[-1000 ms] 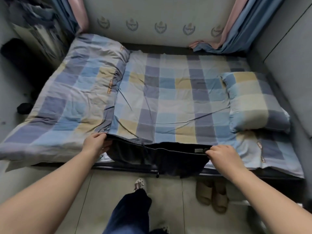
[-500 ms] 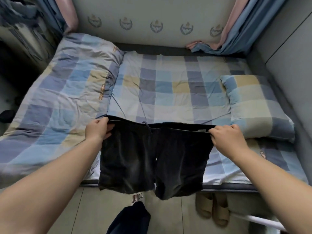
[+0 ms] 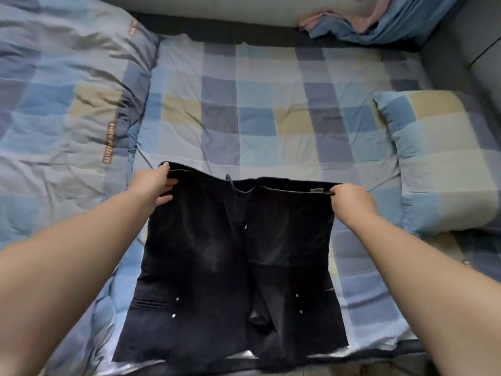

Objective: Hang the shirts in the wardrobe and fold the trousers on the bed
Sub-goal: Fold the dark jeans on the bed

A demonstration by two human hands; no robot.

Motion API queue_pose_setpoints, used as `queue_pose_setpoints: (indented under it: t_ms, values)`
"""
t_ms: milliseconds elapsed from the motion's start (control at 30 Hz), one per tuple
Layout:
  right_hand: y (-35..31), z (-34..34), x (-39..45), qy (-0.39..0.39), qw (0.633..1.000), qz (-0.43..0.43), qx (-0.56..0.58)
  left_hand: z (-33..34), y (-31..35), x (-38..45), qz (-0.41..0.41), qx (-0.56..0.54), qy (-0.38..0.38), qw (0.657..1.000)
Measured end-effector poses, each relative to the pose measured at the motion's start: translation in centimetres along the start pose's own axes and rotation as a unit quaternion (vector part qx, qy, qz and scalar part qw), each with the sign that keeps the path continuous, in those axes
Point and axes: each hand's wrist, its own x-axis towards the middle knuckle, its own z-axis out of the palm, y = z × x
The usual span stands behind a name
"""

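A pair of black trousers (image 3: 217, 267) with a drawstring lies spread on the near part of the checked bed (image 3: 257, 104), waistband pointing away from me. My left hand (image 3: 154, 185) pinches the waistband's left corner. My right hand (image 3: 349, 199) grips the waistband's right corner. The leg ends reach the bed's near edge at the bottom of the view.
A folded checked duvet (image 3: 62, 104) covers the bed's left side. A matching pillow (image 3: 444, 158) lies at the right. Blue and pink curtains (image 3: 379, 20) bunch at the far right corner, next to a grey wall panel (image 3: 461, 36).
Both hands have lifted the trousers from the bed's edge and carried them forward onto the bed, where they now lie spread flat. The camera has moved closer over the bed.
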Motion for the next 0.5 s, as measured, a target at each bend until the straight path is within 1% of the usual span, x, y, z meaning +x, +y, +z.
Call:
queue_pose_setpoints:
  t_ms: [133,267,300,400,500]
  values:
    - [-2.2,1.3,6.5,-0.006,1.0,0.014,0.022,1.8,0.5,6.6,0.021,-0.002,-0.001,1.0]
    - [-4.7,3.0,12.4,0.014,0.992,-0.026,0.12,3.5,0.2,12.0,0.032,-0.047,0.0,0.998]
    - [-5.3,3.6,13.2,0.014,0.991,-0.028,0.13,3.7,-0.3,12.6,0.038,-0.051,0.005,0.998]
    - [-8.8,6.6,14.5,-0.012,0.993,-0.059,0.106,2.2,-3.6,14.3,0.033,-0.02,0.042,0.998]
    - [-13.5,10.2,13.3,-0.066,0.986,-0.119,0.1,-0.8,-8.4,14.5,-0.008,0.028,0.068,0.997]
